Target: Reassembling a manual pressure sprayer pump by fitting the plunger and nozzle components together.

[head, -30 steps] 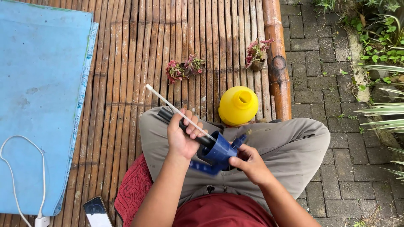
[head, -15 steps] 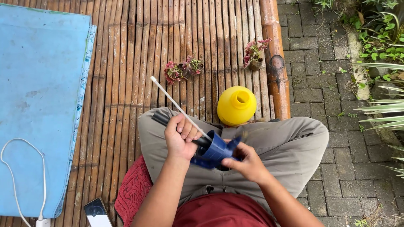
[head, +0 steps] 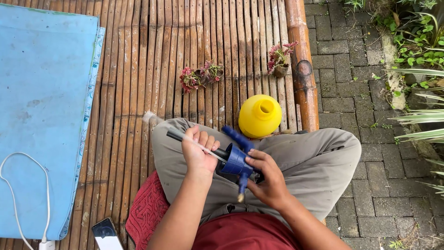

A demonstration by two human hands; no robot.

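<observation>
I sit cross-legged on a bamboo floor [head: 138,69]. My left hand [head: 199,150] grips the black pump cylinder and thin white dip tube [head: 178,135] of a blue sprayer head [head: 236,159]. My right hand [head: 266,178] holds the blue head from the other side, over my lap. The tube points left, low over my left knee. A yellow sprayer bottle [head: 260,115], its mouth open, stands on the floor just beyond my legs.
Small pots of reddish plants [head: 200,76] [head: 280,60] sit further out on the bamboo. A blue mat [head: 44,115] with a white cable [head: 18,194] lies at left, a phone [head: 106,234] near my hip, a red cushion [head: 145,210] under me. Brick paving [head: 351,92] and plants lie at right.
The sprayer head has been turned in my hands: the white tube has swung down from pointing up-left to lying low over my left knee.
</observation>
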